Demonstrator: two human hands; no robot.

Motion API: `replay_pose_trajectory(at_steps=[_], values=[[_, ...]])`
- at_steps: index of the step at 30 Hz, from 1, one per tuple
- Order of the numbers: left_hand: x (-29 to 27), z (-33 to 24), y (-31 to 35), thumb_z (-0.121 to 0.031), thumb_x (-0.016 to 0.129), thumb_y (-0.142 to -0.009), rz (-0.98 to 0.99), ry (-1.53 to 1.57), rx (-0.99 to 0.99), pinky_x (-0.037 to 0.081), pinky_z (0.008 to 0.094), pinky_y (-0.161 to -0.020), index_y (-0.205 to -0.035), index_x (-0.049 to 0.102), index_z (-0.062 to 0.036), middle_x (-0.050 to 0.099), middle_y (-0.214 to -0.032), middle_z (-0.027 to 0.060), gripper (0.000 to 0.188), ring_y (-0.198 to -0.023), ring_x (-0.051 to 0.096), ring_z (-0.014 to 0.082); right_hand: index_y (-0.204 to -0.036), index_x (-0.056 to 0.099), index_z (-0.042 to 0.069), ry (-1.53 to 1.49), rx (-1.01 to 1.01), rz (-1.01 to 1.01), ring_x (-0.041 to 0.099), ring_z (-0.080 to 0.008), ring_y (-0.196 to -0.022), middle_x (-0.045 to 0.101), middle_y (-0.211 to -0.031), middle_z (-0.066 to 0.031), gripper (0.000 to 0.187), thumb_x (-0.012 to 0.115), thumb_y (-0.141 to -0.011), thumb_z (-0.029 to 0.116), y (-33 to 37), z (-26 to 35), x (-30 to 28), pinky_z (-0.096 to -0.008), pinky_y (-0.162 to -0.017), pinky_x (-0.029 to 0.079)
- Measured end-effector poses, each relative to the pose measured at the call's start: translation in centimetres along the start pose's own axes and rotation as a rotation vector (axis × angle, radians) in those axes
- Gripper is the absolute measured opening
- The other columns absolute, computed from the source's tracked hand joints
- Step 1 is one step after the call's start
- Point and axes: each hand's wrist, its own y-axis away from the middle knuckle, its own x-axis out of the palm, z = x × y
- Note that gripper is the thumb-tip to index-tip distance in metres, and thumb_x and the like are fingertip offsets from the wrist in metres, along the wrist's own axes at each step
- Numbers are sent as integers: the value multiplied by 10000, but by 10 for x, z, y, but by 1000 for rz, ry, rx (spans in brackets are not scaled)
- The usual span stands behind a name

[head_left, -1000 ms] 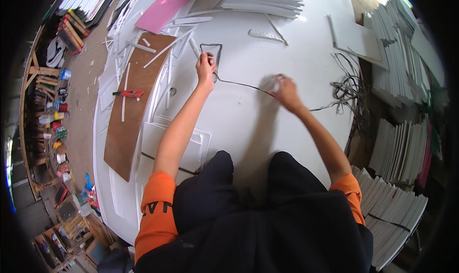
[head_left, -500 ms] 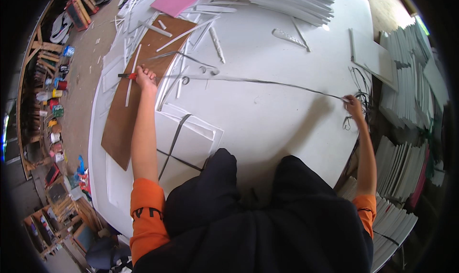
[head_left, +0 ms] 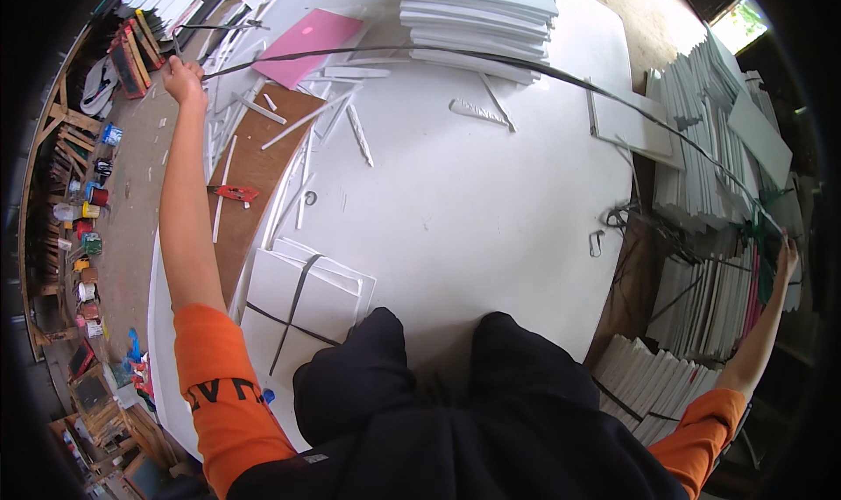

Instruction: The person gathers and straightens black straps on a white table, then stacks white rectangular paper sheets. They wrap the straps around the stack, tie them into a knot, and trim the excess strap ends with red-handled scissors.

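Note:
A long dark strap arcs across the far part of the white table, held up between my widely spread arms. At the far left, my left hand is closed on one end, with a short tail sticking out past it. My right hand pinches the strap far out to the right, beside stacked white sheets. A red utility knife lies on the brown board at the table's left. Near my legs sits a bundle of white sheets with dark straps crossed around it.
A tall stack of white sheets and a pink sheet stand at the back, with white offcut strips nearby. Tangled dark strapping hangs at the table's right edge. More white sheet stacks stand at right; paint cans line the left.
Both arms have spread wider; my left hand moved away and left, my right hand outward right. The strap is now lifted and longer. The utility knife has left my left hand for the board.

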Motion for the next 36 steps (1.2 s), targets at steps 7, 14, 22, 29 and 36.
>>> replay_pose_trajectory(at_steps=[7, 14, 22, 29, 36], values=[[-66, 56, 19, -269, 429, -851, -133, -400, -62, 389, 268, -459, -895, 452, 6, 487, -652, 65, 279, -528, 470, 126, -745, 520, -13, -25, -382, 355, 489, -159, -598, 532, -648, -91, 365, 605, -752, 343, 123, 188, 151, -303, -552, 394], [-172, 114, 57, -270, 465, -842, -164, -579, -171, 351, 309, -848, -1045, 445, 34, 526, -1002, 141, 366, -948, 489, 217, -755, 542, -43, -192, -299, 957, 533, -172, -622, 561, -663, -102, 392, 677, -674, 316, 239, 268, 252, -294, -580, 414], [-2, 70, 166, -444, 518, -778, 489, -854, 402, 162, 446, -992, -1268, 289, -24, 244, -1289, 235, 684, -1214, 211, 340, -759, 487, 40, -483, -500, 1051, 357, -112, -562, 391, -601, -32, 281, 402, -883, 277, 275, 408, 179, -254, -527, 335], [132, 14, 317, -327, 506, -821, 1812, -495, -264, 331, 346, -883, -1168, 372, -44, 395, -1196, 152, 468, -1086, 377, 243, -728, 480, 24, -440, -808, 1050, 353, -125, -561, 382, -577, -33, 281, 401, -881, 247, 281, 504, 126, -267, -542, 332], [88, 48, 306, -361, 496, -814, 1129, -389, 447, 333, 353, -888, -1108, 410, -93, 527, -1013, 164, 407, -1054, 411, 248, -697, 476, 39, -338, -736, 1218, 394, -114, -582, 410, -597, -20, 262, 404, -868, 225, 276, 460, 140, -258, -555, 357]])
